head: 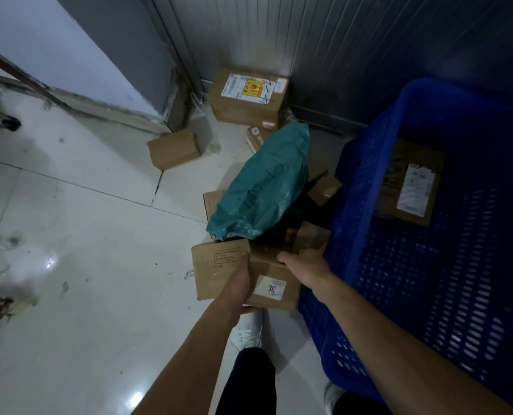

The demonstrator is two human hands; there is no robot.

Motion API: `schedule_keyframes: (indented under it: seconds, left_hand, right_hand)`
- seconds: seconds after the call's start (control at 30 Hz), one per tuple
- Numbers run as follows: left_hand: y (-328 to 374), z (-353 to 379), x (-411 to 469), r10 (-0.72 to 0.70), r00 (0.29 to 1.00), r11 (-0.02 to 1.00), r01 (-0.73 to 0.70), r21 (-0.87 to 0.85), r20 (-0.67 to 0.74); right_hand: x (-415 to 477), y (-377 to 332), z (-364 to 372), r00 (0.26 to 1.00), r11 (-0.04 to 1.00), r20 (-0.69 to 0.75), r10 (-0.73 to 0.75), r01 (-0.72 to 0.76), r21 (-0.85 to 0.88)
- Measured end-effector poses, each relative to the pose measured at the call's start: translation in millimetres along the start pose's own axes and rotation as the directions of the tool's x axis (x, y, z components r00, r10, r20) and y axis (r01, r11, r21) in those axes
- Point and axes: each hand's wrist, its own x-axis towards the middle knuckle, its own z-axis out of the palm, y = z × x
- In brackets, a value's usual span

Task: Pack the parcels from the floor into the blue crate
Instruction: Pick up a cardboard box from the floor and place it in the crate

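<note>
Left grip (243, 275) and right grip (307, 265) are clasping brown cardboard box (268, 272); blue plastic crate (357, 190) is lying just rightward.

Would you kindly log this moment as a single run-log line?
phase: pickup | left hand and right hand: grip 3C-labelled box | blue crate: holds one parcel | teal bag: not yet packed

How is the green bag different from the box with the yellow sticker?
The green bag is soft and crinkly; the sticker box is stiff brown cardboard. The bag lies on other boxes; the box sits by the wall. Both are outside the blue crate.
</note>
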Motion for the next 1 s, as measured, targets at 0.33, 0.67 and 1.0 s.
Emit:
schedule_keyframes:
  seconds: [0.33,0.67,1.0]
  left_hand:
    - [9,0,-36,0.025,0.999,0.999,-0.023,0.043,-0.042]
    - [14,-12,-138,0.151,0.987,0.987,-0.154,0.051,0.054]
    - [50,50,-233,0.407,0.902,0.912,-0.393,-0.118,0.142]
  right_hand:
    - [-30,14,-11,0.997,0.995,-0.034,-0.069,0.071,0.077]
    - [-120,2,-64,0.967,0.954,-0.12,-0.225,0.243,0.174]
    - [-203,-10,-166,0.945,0.834,-0.128,-0.301,0.326,0.445]
